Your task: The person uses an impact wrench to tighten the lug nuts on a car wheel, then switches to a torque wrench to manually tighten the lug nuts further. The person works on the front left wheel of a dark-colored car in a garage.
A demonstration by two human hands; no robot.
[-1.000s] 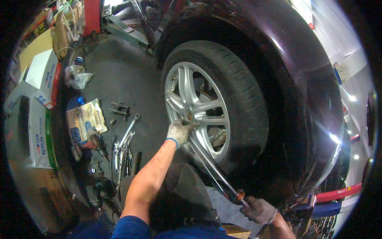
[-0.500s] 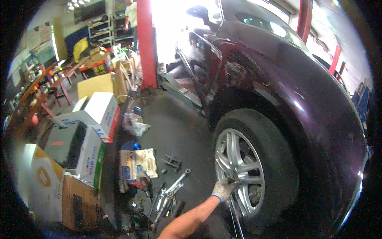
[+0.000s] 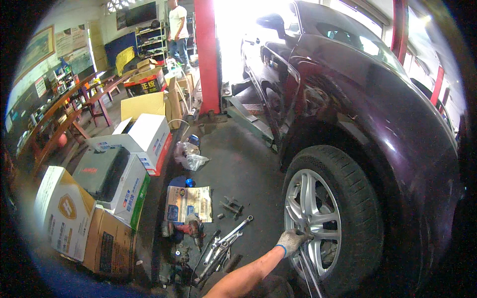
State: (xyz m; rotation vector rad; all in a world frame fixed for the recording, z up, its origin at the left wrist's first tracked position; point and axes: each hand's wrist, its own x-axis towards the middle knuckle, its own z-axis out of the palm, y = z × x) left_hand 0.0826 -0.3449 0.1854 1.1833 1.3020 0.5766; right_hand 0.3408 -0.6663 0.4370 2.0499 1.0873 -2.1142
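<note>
My left hand (image 3: 293, 242), in a pale glove with a blue cuff, is at the centre of a silver alloy wheel (image 3: 297, 198). Its fingers are closed around the upper end of a long-handled wheel wrench (image 3: 311, 275), by the wheel nuts. The shiny handle slants down from there to the lower edge of the picture. The glove hides the exact fit between wrench and nut. Around the rim sits a black tyre (image 3: 360, 218), under the arch of a dark purple car (image 3: 348, 94). My right hand is out of view.
Left of my arm lie several spanners (image 3: 223, 246), a red and black power drill (image 3: 191, 229) and a flattened printed sheet (image 3: 186, 202). Cardboard boxes (image 3: 112, 241) are stacked at the left. A red post (image 3: 206, 59) rises behind, with a person (image 3: 178, 30) standing beyond it.
My view has turned a little, so the scene sits farther right and the stacked boxes show more fully. My left hand stays at the wheel's centre, with the wrench handle still slanting down.
</note>
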